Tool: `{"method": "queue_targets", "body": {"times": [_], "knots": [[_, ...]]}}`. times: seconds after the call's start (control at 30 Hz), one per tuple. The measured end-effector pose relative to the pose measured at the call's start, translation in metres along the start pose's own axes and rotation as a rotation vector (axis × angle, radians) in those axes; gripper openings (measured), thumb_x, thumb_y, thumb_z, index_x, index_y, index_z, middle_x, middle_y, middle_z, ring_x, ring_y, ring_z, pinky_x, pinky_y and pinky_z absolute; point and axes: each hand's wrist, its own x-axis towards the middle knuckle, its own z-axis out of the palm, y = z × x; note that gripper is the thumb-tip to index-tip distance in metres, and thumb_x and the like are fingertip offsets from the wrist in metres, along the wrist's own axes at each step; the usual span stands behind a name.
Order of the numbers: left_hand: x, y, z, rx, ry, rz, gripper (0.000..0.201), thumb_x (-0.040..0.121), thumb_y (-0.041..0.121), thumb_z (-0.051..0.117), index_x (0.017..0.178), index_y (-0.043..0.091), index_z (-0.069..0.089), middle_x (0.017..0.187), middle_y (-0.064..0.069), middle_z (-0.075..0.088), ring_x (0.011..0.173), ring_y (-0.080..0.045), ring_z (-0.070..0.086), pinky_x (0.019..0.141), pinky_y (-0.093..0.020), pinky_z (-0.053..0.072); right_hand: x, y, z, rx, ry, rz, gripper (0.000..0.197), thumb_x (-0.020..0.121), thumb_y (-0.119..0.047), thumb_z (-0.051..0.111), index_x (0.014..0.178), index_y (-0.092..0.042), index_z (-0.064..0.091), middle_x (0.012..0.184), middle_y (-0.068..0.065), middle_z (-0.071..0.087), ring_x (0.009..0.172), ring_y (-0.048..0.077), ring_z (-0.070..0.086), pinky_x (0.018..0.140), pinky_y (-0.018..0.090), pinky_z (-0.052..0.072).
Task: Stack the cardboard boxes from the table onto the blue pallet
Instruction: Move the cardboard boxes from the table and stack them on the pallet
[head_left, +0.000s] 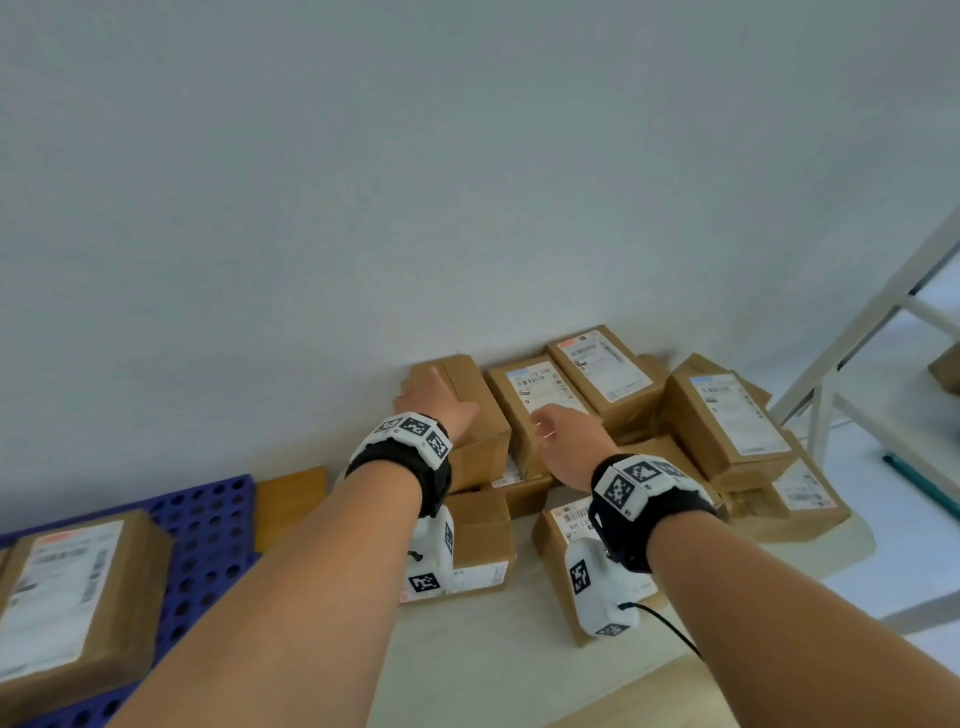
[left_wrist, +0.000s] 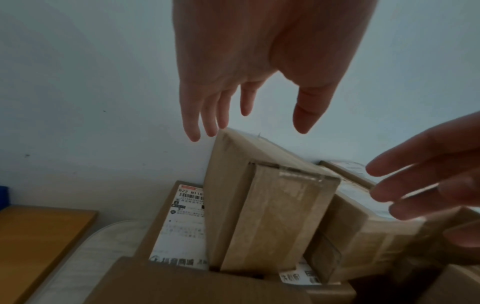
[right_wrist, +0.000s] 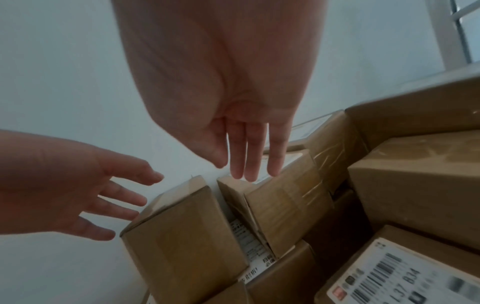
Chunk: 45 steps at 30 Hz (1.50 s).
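Both hands spread, holding nothing: left hand (head_left: 434, 402) at the leaning box (head_left: 470, 410), 12 o'clock on the worktop (head_left: 498, 654), possibly touching; right hand (head_left: 566, 441) just beside; clamp both side faces, lift clear toward blue pallet (head_left: 208, 525) at 9 o'clock.

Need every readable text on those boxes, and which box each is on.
"B22 N116", partly cut off: label on the flat box under the leaning box, left wrist view.
"137 B34", first characters unclear: label on the near box, right wrist view.
Chinese print on both labels: too blurred.
Labels on the pile and on the pallet box in the head view: too small to read.
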Motion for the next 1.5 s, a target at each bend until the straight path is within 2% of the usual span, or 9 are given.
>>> {"method": "queue_targets", "body": {"times": [0.13,0.23,0.4,0.63,0.83,0.97,1.2,1.37,1.5], "knots": [[0.018,0.005,0.011,-0.034,-0.054,-0.086,0.095,0.077,0.043,0.071,0.15,0.014,0.018,0.145,-0.016,0.033,0.128,-0.037,0.044,0.104,-0.045,0.043,0.022,-0.002,0.004,-0.041,-0.031,-0.01,0.036,0.096,-0.005,0.044,0.13,-0.013,0.056,0.129,0.008,0.06,0.123,0.025,0.053,0.106,0.034,0.042],[0.022,0.009,0.02,-0.036,-0.07,-0.119,0.103,0.07,0.047,0.073,0.149,0.017,0.015,0.143,-0.015,0.03,0.126,-0.037,0.046,0.102,-0.046,0.044,0.034,-0.006,0.005,-0.057,-0.068,-0.041,0.04,0.095,-0.002,0.044,0.132,-0.014,0.057,0.132,0.008,0.059,0.124,0.025,0.053,0.108,0.036,0.042],[0.027,0.015,0.03,-0.012,-0.045,-0.16,0.109,0.067,0.054,0.076,0.149,0.018,0.015,0.146,-0.015,0.027,0.127,-0.037,0.045,0.101,-0.044,0.042,0.046,-0.006,0.009,-0.041,-0.141,-0.066,0.04,0.093,0.0,0.042,0.123,-0.012,0.065,0.123,0.012,0.065,0.116,0.028,0.058,0.103,0.04,0.045],[0.03,0.01,0.033,-0.06,-0.05,-0.219,0.116,0.061,0.055,0.078,0.15,0.03,0.007,0.142,-0.017,0.029,0.122,-0.041,0.048,0.1,-0.049,0.045,0.051,-0.004,0.01,-0.049,-0.22,-0.133,0.039,0.095,-0.002,0.044,0.127,-0.012,0.063,0.127,0.012,0.063,0.118,0.028,0.057,0.104,0.039,0.043],[0.026,0.001,0.018,-0.111,-0.003,-0.251,0.11,0.066,0.054,0.074,0.151,0.025,0.011,0.142,-0.015,0.034,0.124,-0.039,0.047,0.097,-0.045,0.045,0.048,0.001,0.007,0.053,-0.185,-0.123,0.04,0.096,-0.004,0.042,0.129,-0.015,0.062,0.129,0.006,0.063,0.116,0.023,0.059,0.103,0.038,0.047],[0.017,-0.004,0.006,-0.18,0.002,-0.253,0.108,0.067,0.053,0.073,0.151,0.022,0.014,0.144,-0.013,0.038,0.126,-0.035,0.047,0.101,-0.044,0.043,0.043,0.001,0.0,0.09,-0.151,-0.109,0.036,0.097,-0.008,0.045,0.128,-0.017,0.062,0.128,0.004,0.064,0.116,0.021,0.059,0.103,0.037,0.047],[-0.012,-0.003,-0.018,-0.298,0.061,-0.218,0.106,0.056,0.056,0.069,0.146,0.025,0.023,0.134,-0.009,0.048,0.113,-0.033,0.055,0.097,-0.049,0.048,0.027,-0.006,-0.015,0.106,-0.104,-0.144,0.031,0.099,-0.015,0.047,0.125,-0.019,0.063,0.122,0.002,0.066,0.106,0.017,0.063,0.094,0.031,0.052],[-0.032,-0.006,-0.035,-0.573,0.106,-0.185,0.085,0.07,0.044,0.068,0.143,0.02,0.031,0.125,-0.006,0.054,0.101,-0.026,0.056,0.086,-0.04,0.048,0.01,-0.014,-0.024,0.148,-0.074,-0.195,0.03,0.098,-0.025,0.05,0.125,-0.018,0.062,0.12,0.001,0.066,0.104,0.016,0.062,0.094,0.034,0.053],[-0.051,-0.015,-0.039,-0.668,0.084,-0.159,0.086,0.055,0.051,0.061,0.132,0.016,0.044,0.108,-0.007,0.059,0.088,-0.024,0.055,0.071,-0.035,0.043,-0.001,-0.02,-0.022,0.197,-0.066,-0.218,0.037,0.1,-0.038,0.047,0.128,-0.018,0.06,0.119,0.0,0.067,0.101,0.016,0.064,0.088,0.033,0.054]]}}
